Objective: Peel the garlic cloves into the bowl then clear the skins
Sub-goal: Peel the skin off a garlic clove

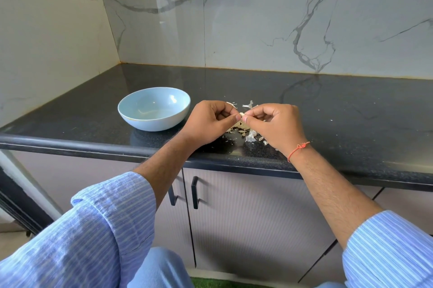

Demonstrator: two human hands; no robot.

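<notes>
**Both hands on one garlic clove**

We see the dark surface [328,105] carrying a pale blue bowl [154,108], at nine o'clock from our hands. Our left hand [208,121] and right hand [276,123] meet fingertip to fingertip, each grip pinched together on the garlic clove [241,115] between them. Skins [249,135] lie scattered at six and twelve o'clock of the clove.

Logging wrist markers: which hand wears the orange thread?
The right hand; an orange thread circles its wrist. The left hand has a bare wrist.
</notes>
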